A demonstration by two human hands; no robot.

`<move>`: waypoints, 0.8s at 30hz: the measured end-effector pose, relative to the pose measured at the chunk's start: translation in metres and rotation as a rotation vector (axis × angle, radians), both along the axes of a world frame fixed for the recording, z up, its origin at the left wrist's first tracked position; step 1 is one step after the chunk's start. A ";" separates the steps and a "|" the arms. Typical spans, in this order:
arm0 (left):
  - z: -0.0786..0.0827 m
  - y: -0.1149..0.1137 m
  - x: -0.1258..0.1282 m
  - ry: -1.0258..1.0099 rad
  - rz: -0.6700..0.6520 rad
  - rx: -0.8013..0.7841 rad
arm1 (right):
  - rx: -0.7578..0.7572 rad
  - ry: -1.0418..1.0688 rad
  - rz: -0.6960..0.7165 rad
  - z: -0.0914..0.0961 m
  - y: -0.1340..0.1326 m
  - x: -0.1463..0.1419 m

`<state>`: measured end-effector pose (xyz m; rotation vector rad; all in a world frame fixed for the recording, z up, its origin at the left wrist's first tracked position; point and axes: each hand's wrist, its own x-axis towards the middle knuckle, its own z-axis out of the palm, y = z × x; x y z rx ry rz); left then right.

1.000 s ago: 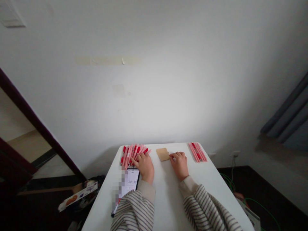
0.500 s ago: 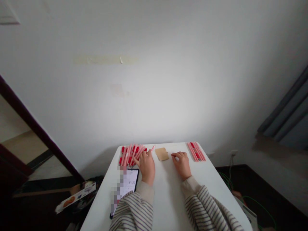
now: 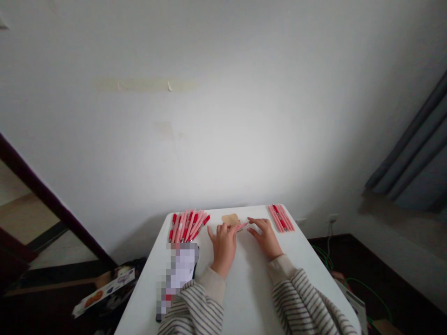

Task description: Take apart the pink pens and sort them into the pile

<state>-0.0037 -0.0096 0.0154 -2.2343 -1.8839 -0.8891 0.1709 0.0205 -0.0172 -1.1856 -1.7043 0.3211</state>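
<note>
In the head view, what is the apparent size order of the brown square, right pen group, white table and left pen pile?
1. White table
2. Left pen pile
3. Right pen group
4. Brown square, partly covered by the left hand

On the white, round-cornered table (image 3: 249,304), a pile of pink-and-red pens (image 3: 183,226) is set far left, behind a black-edged rectangular phone (image 3: 180,274). A row of pink-and-red pens (image 3: 281,218) is laid far right, with a flat tan square (image 3: 229,218) placed between.
</note>
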 end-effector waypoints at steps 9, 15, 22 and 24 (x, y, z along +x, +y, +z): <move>-0.004 0.000 -0.001 -0.035 -0.103 -0.015 | -0.008 -0.002 0.023 -0.001 0.001 -0.002; -0.006 0.002 -0.004 -0.050 -0.086 -0.003 | -0.012 0.064 -0.011 0.002 0.001 -0.002; -0.008 0.005 -0.007 -0.051 0.010 -0.024 | 0.009 0.116 -0.106 -0.004 0.007 0.007; -0.008 0.004 -0.007 -0.045 0.027 -0.026 | 0.018 0.134 -0.124 -0.005 0.009 0.010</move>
